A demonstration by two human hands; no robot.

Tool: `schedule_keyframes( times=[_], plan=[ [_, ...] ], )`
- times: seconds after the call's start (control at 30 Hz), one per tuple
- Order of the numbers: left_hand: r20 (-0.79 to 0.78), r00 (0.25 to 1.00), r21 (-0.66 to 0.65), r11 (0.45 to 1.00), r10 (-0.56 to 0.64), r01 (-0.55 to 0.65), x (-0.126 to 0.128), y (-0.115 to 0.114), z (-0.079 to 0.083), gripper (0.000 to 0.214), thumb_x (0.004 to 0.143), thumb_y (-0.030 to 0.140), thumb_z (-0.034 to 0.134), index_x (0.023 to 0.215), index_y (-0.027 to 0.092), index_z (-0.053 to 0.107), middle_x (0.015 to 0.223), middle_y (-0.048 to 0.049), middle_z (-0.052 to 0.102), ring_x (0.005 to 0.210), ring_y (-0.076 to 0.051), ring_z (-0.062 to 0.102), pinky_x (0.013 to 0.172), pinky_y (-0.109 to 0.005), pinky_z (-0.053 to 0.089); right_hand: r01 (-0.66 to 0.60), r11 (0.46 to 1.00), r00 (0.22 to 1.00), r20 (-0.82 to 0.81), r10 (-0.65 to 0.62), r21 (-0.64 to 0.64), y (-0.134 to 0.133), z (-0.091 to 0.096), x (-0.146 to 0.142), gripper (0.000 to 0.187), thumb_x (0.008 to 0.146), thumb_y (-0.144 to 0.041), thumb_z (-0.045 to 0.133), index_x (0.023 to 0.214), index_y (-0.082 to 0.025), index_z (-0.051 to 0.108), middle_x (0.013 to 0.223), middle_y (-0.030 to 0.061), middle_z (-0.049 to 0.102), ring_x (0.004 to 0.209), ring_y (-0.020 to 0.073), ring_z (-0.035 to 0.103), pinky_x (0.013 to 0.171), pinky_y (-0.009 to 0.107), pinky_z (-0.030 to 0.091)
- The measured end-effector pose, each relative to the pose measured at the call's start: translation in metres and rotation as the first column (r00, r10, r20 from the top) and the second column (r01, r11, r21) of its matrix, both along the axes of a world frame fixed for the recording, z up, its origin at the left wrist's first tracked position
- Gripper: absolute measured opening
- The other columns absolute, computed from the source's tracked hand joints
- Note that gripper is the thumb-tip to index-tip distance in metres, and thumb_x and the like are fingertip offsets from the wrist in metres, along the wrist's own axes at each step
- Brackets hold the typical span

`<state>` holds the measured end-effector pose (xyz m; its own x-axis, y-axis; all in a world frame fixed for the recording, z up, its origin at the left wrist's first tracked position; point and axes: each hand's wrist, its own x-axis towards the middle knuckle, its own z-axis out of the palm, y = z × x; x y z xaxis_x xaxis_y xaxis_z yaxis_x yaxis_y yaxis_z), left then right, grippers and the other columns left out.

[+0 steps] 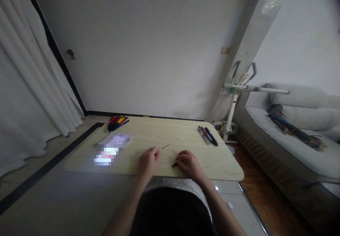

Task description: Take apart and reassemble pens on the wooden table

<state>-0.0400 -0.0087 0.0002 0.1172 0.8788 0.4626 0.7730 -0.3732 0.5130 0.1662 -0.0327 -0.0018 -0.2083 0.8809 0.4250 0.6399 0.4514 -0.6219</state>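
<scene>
Rod (165, 146) in left hand (150, 159), black piece (174, 164) in right (188, 162)

At the near middle of the table (164, 129), the left hand's thumb and fingers pinch the rod, which points far and right. Just to the right, the right hand's fingers are curled tight about the black piece, its end showing on the left. Pens (208, 136) lie far right; a bunch of markers (118, 122) lies far left, a packet (124, 139) nearer.
</scene>
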Motion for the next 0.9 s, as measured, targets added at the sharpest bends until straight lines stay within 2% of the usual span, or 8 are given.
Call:
schedule_keyframes(
  times=[0.2,0.4,0.53,0.67,0.8,0.9],
  plan=[
    [-0.062,0.997,-0.008,0.999,-0.043,0.042,0.000,-0.004,0.003,0.021,0.083,0.030,0.041,0.091,0.019,0.056,0.082,-0.0040,0.063,0.071,-0.013,0.056,0.064,-0.023,0.038,-0.085,0.995,0.996,-0.020,0.084,-0.053,-0.002,0.005,0.007,0.019,0.071,-0.028,0.061,0.088,-0.022,0.066,0.095,0.0060,0.059,0.090,0.0186,0.053,0.082,0.031,0.041],
    [-0.086,0.995,-0.012,0.999,-0.045,0.044,0.001,-0.006,0.004,0.020,0.083,0.030,0.042,0.091,0.019,0.056,0.081,-0.0039,0.063,0.072,-0.014,0.056,0.066,-0.023,0.038,-0.056,0.998,0.995,-0.089,0.052,-0.037,-0.002,0.003,0.005,0.010,0.072,-0.023,0.058,0.077,-0.020,0.066,0.088,0.0052,0.061,0.085,0.0173,0.054,0.079,0.029,0.041],
    [-0.094,0.994,-0.009,0.999,-0.049,0.048,0.001,-0.005,0.002,0.021,0.083,0.031,0.042,0.092,0.019,0.056,0.082,-0.0043,0.063,0.074,-0.014,0.057,0.067,-0.024,0.038,-0.001,0.991,0.968,-0.249,-0.033,-0.134,0.002,0.004,0.005,0.015,0.075,-0.027,0.053,0.081,-0.018,0.063,0.079,0.0034,0.063,0.073,0.0153,0.057,0.068,0.027,0.043],
    [-0.097,0.994,-0.004,0.999,-0.050,0.050,0.000,-0.004,0.001,0.021,0.083,0.031,0.041,0.092,0.019,0.055,0.080,-0.0042,0.062,0.073,-0.014,0.056,0.067,-0.023,0.039,0.025,0.974,0.909,-0.400,-0.115,-0.224,0.008,0.006,0.003,0.022,0.074,-0.034,0.052,0.080,-0.016,0.062,0.069,0.0031,0.062,0.064,0.0149,0.056,0.059,0.025,0.044],
    [-0.109,0.993,0.001,0.998,-0.055,0.056,0.001,-0.006,0.002,0.021,0.084,0.032,0.039,0.089,0.019,0.055,0.076,-0.0033,0.061,0.069,-0.014,0.055,0.064,-0.023,0.038,0.063,0.967,0.839,-0.512,-0.185,-0.247,0.013,0.006,0.000,0.030,0.073,-0.041,0.052,0.080,-0.014,0.063,0.064,0.0045,0.061,0.058,0.0148,0.055,0.053,0.025,0.044],
    [-0.111,0.993,0.004,0.999,-0.049,0.049,0.001,-0.008,0.004,0.021,0.084,0.032,0.040,0.088,0.019,0.056,0.074,-0.0028,0.061,0.067,-0.013,0.055,0.062,-0.023,0.036,0.117,0.967,0.821,-0.525,-0.222,-0.226,0.014,0.002,0.003,0.032,0.071,-0.043,0.054,0.080,-0.014,0.065,0.069,0.0071,0.064,0.062,0.0168,0.057,0.055,0.027,0.045]
  ],
)
